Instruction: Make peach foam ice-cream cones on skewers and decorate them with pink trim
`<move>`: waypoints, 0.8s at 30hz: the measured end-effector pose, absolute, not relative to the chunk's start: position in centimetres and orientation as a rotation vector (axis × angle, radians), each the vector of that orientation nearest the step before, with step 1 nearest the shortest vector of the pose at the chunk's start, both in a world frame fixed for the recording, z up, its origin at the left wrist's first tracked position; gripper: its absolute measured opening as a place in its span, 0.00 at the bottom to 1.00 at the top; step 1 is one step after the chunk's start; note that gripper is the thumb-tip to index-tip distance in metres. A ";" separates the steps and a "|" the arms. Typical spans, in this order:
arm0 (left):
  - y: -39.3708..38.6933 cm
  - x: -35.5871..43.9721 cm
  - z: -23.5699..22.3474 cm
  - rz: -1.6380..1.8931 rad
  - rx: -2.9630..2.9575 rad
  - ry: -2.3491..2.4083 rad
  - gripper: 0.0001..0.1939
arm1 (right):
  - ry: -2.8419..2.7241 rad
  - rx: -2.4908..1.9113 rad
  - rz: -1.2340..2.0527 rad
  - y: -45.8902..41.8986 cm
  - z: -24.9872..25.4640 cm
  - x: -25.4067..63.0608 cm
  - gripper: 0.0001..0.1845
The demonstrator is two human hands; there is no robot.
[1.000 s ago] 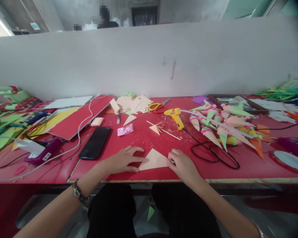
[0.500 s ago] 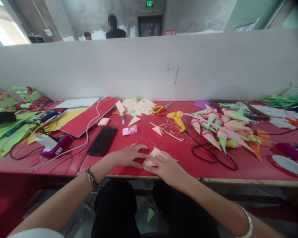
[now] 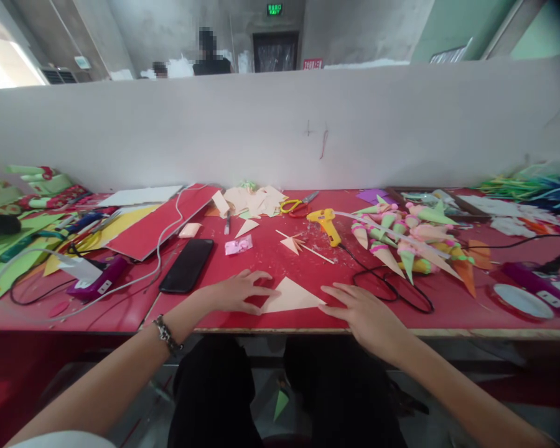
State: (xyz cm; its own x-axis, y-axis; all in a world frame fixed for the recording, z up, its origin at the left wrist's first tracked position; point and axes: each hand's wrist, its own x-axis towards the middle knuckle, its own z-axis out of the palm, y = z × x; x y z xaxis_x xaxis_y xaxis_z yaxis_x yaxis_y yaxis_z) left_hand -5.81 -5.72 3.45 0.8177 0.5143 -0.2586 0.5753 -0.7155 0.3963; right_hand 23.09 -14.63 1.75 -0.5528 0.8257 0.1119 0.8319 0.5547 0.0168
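A peach-coloured triangle of paper or thin foam (image 3: pixel 292 297) lies flat on the red tabletop near its front edge. My left hand (image 3: pixel 242 291) is at its left corner, thumb and fingers apart. At the right corner, my right hand (image 3: pixel 354 311) rests with its fingers spread, the tips at the sheet's edge. Beyond the triangle lie a small folded peach piece with thin sticks (image 3: pixel 293 244) and a yellow hot glue gun (image 3: pixel 325 225). A black phone (image 3: pixel 186 266) sits left of my left hand.
Cone-shaped pieces (image 3: pixel 408 239) are heaped at the right, beside a black cord and a white oval dish (image 3: pixel 522 300). Peach cut-outs (image 3: pixel 256 200), scissors (image 3: pixel 298 204) and a red board (image 3: pixel 165 221) lie farther back. A purple power strip (image 3: pixel 98 280) is at left. A pale partition (image 3: pixel 242 134) stands behind.
My right hand has moved right, off the middle of the peach triangle to its right corner, uncovering the sheet. My left hand stays at the left corner. The view has shifted slightly.
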 end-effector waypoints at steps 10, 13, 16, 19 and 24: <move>-6.8 -4.2 3.6 -0.045 2.439 0.973 0.42 | -2.373 -1.506 0.267 -14.6 2.3 23.1 0.20; -8.0 -1.7 3.1 0.063 2.496 1.135 0.43 | -2.228 -1.434 0.381 -14.1 1.9 21.3 0.23; -8.9 0.4 2.2 0.341 2.558 1.210 0.36 | -2.160 -1.398 0.499 -13.2 1.2 19.9 0.26; -9.0 1.0 1.4 0.529 2.591 1.241 0.33 | -2.071 -1.312 0.656 -12.4 0.8 19.4 0.28; -8.6 1.0 1.3 0.722 2.576 1.247 0.30 | -1.925 -1.220 0.836 -11.9 1.0 19.6 0.24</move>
State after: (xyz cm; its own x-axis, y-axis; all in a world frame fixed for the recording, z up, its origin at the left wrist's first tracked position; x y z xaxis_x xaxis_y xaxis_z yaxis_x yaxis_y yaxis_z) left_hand 0.97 -8.56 1.29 0.5276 0.7771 0.3432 0.6849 -0.6281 0.3693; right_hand 19.58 -11.90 1.03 -0.3122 0.9254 0.2150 0.4743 0.3479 -0.8087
